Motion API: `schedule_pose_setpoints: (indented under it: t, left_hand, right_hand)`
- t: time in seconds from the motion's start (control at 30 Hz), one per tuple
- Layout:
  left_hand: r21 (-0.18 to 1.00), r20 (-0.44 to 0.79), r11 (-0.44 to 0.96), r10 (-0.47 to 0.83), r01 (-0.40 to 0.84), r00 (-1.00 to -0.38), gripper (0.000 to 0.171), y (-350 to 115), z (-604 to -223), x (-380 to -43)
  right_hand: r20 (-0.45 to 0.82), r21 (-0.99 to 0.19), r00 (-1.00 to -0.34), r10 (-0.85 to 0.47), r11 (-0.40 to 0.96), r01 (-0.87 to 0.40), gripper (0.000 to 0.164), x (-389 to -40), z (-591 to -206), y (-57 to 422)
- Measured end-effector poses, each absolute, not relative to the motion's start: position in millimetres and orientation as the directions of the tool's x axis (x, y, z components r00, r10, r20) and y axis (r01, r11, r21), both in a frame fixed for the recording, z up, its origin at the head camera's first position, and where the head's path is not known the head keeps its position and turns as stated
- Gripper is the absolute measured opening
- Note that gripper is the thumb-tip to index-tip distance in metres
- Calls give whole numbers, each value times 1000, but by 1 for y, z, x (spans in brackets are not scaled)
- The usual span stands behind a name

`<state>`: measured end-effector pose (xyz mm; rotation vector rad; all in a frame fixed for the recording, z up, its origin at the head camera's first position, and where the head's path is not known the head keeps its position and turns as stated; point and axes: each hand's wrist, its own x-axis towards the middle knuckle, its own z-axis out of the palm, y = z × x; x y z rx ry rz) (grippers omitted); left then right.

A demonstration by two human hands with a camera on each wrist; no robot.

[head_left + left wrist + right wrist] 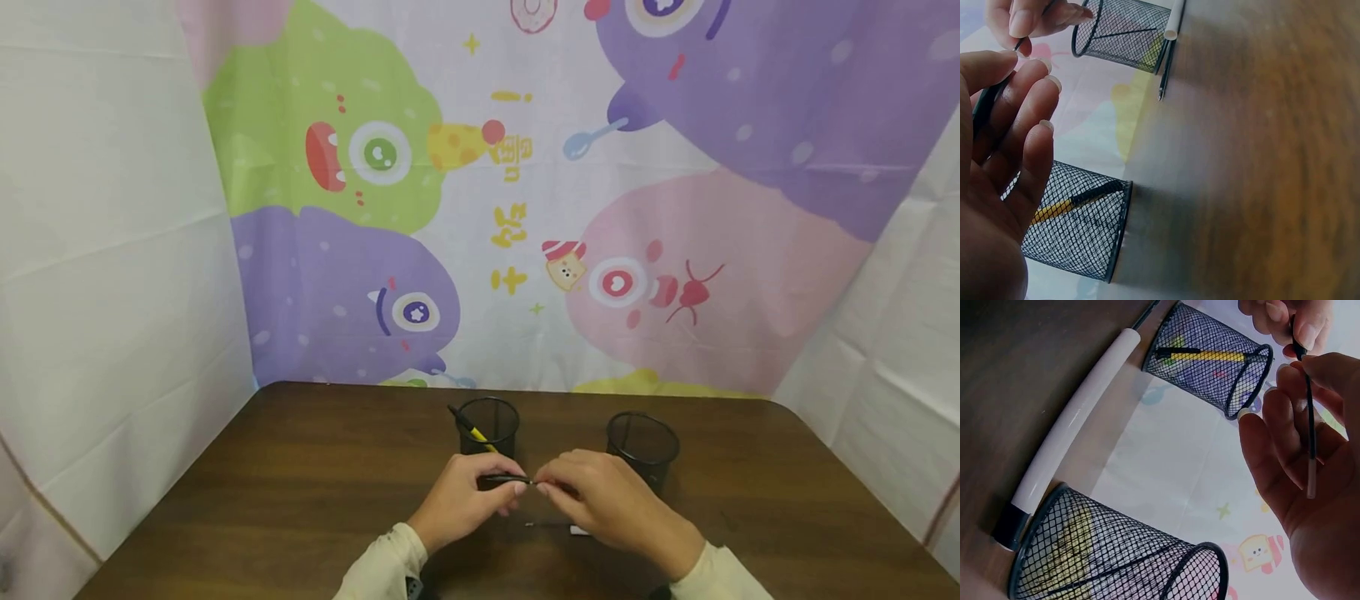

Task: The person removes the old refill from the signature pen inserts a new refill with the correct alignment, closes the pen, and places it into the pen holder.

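Observation:
My left hand [463,493] holds a slim black pen barrel [986,107] between thumb and fingers. Facing it, my right hand [600,497] pinches a thin dark pen refill [1310,419], whose pale end lies over the palm. The refill's other end meets the barrel at the fingertips; how far it goes in is hidden. Below the hands, a white pen barrel [1075,419] with a black end lies on the table. A second thin refill [1164,78] with a metal tip sticks out beyond that barrel's far end; whether it is inside or beside cannot be told.
Behind my left hand a black mesh pen cup [507,427] holds a yellow and black pen [477,434]. Another mesh cup [643,460] stands behind my right hand. A printed cloth [480,333] hangs at the table's back edge, with white cloth at both sides.

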<state>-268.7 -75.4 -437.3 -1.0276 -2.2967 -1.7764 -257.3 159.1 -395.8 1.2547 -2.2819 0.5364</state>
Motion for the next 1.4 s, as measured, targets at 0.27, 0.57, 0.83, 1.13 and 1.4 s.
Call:
schedule_pose_setpoints:
  t: [0.27, 0.57, 0.83, 1.13, 1.4]
  left_hand:
    - [842, 415, 127, 467, 524, -781, 11, -77, -436, -267]
    - [839, 410, 134, 480, 527, -776, 9, -74, -437, -268]
    - [842, 409, 127, 484, 525, -774, 10, -73, -437, -268]
    - [835, 420, 122, 489, 537, -764, 9, -73, -437, -266]
    - [843, 415, 105, 496, 527, -763, 9, -72, -435, -264]
  right_hand:
    - [589, -107, -459, -665, 499, -860, 5, -258, -396, 158]
    - [580, -125, -496, -646, 531, -838, 2, -254, -398, 158]
    - [585, -128, -494, -644, 528, -840, 7, -254, -398, 158]
    - [553, -144, -511, -658, 529, -836, 1, -252, -395, 156]
    - [541, -163, -530, -653, 537, -828, 5, -252, -397, 155]
